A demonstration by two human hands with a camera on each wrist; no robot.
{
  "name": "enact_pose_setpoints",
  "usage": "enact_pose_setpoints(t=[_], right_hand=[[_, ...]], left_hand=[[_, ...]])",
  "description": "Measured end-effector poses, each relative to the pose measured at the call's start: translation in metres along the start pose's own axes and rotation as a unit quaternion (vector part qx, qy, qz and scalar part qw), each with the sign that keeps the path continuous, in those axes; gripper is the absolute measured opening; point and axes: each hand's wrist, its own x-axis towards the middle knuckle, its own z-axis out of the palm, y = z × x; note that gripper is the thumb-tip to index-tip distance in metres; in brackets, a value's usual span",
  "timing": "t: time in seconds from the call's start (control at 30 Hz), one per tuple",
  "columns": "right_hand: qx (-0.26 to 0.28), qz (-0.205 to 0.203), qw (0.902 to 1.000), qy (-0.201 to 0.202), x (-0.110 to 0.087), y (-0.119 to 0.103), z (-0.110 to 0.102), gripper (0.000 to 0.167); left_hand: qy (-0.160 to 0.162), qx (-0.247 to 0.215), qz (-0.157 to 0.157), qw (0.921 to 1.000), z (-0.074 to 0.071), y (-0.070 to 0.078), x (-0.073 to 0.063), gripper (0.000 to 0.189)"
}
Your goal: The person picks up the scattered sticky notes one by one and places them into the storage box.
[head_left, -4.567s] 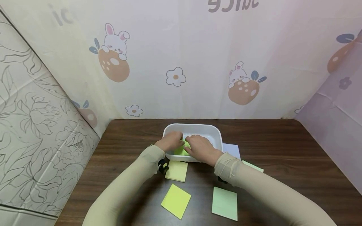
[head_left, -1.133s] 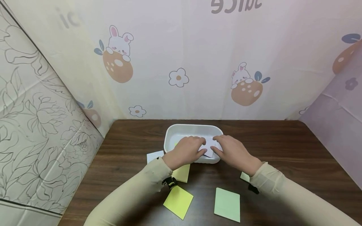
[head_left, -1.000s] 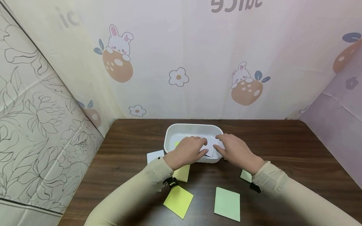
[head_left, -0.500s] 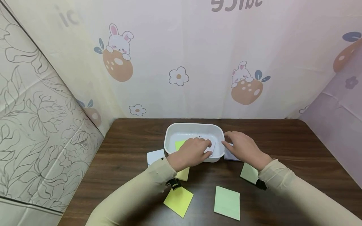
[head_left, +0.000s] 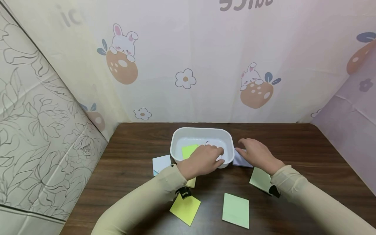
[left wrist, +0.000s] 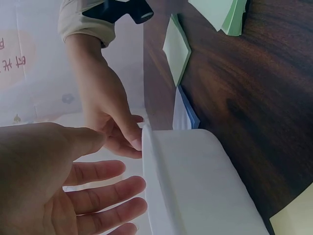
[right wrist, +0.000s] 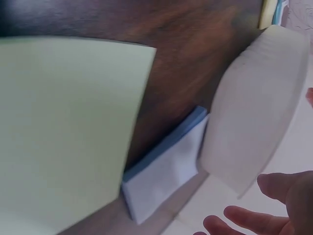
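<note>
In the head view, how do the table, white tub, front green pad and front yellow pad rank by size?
1. Table
2. White tub
3. Front green pad and front yellow pad: too alike to rank

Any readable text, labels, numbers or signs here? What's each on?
"juice": mirrored lettering on the back wall sheet, head view, tops cut off; likely reading.
Faint letters, same sheet, left: too blurred to read surely.
Reddish characters, wall sheet, left wrist view: inverted, partly cut off; unreadable.
Paper pads, white tray: nothing legible.
</note>
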Motion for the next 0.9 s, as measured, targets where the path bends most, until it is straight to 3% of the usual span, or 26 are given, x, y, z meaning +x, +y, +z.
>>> enact_pose_setpoints(t=[0.6,0.9], right_hand=[[-0.02,-0.007,0.9995,-0.025,-0.01,0.016,0.019,0.041],[-0.03,-0.005,0.9986,-0.043,-0.013,0.018,0.021,0.047]], left_hand=[[0.001,0.025,0.019,0.9995,0.006,0.01,0.005,0.026],[-0.004,0.014,0.026,0.9996,0.005,0.016,0.007,0.026]])
